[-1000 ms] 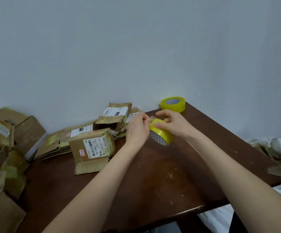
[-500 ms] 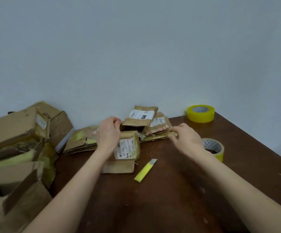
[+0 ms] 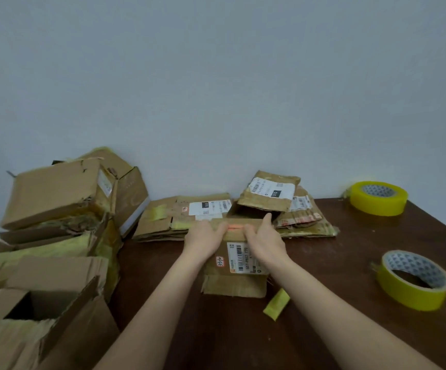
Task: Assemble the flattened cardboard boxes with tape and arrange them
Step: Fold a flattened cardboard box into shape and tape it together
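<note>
Flap-closing, I judge: left hand [image 3: 205, 236] and right hand [image 3: 263, 243] clasp the top of the small labelled brown cardboard box [image 3: 233, 285] at 12 o'clock on the dark-brown worktop [image 3: 323, 263]; next I'd reach for the yellow tape roll [image 3: 408, 295] at 3 o'clock.

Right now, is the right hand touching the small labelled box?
Touching. The head view shows the right hand on the small labelled box, palm overlapping its barcode label, thumb over the top edge.
</note>
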